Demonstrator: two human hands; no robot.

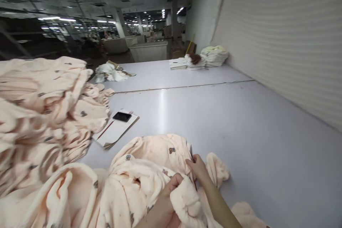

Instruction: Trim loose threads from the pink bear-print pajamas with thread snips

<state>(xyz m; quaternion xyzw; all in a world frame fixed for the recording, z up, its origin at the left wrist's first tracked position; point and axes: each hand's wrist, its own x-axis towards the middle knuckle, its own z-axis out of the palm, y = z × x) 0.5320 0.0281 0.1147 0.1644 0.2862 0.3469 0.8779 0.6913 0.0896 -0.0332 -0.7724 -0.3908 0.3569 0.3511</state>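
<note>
My left hand [168, 199] is closed on the peach fleece garment [149, 171], its thumb on top and its lower fingers hidden by a bunched fold. My right hand [198, 167] is closed around small dark thread snips [191, 155], their thin blades pointing away from me beside the garment's edge. Part of the snips is hidden by the fingers and the cloth. The garment is soft and plush with small printed bear-like figures. One rolled end of it [217, 169] lies on the table right of my right wrist.
A large heap of similar peach fleece [45, 92] covers the left side. On the pale table [240, 124] lie a notepad [114, 131] with a phone [122, 116] and a red pen. White scraps [112, 71] and folded cloth stacks [215, 56] sit farther back. A wall [288, 42] borders the right.
</note>
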